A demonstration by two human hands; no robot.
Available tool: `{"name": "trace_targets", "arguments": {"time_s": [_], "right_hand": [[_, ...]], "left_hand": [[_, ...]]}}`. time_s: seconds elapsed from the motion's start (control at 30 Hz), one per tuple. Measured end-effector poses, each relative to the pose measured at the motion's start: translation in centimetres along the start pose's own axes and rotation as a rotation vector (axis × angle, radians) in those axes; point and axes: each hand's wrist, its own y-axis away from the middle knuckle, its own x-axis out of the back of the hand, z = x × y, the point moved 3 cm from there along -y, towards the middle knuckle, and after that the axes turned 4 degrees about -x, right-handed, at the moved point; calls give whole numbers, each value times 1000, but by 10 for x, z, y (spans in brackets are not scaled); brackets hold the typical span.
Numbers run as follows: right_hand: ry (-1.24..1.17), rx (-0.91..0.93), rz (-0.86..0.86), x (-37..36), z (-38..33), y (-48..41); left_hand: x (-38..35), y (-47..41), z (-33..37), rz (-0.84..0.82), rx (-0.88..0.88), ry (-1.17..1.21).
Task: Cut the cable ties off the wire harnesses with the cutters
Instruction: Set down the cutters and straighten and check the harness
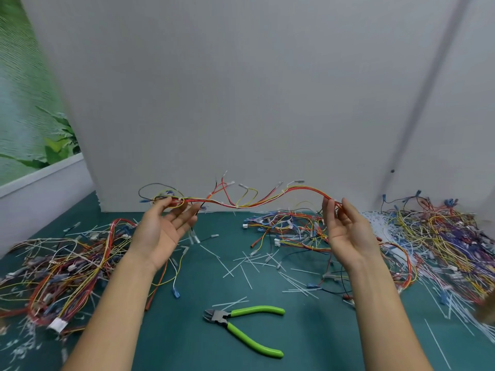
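Note:
A long wire harness [241,202] of red, yellow and orange wires stretches in the air between both hands, with white cable ties still around it. My left hand [163,226] is raised palm up and pinches the harness's left end between thumb and fingertips. My right hand [345,228] pinches the right end the same way. The green-handled cutters [241,324] lie on the green table [187,344] below, jaws pointing left and handles spread, with neither hand touching them.
A heap of harnesses [61,274] lies at the left, another tangled heap [442,242] at the right. Several cut white cable ties [251,263] are scattered across the middle of the table. A grey-white panel [241,89] stands upright right behind the table.

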Motion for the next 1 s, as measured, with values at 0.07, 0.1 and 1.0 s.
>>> {"name": "trace_targets", "arguments": {"time_s": [0.07,0.1,1.0], "right_hand": [[20,4,-14,-1,0,1],[30,8,-22,-1,1,2],[260,172,-492,-116,36,44]], "left_hand": [[0,-1,1,-6,-37,-18],[-1,-1,1,-10,-54,-28],[-80,53,-91,27,130,25]]}}
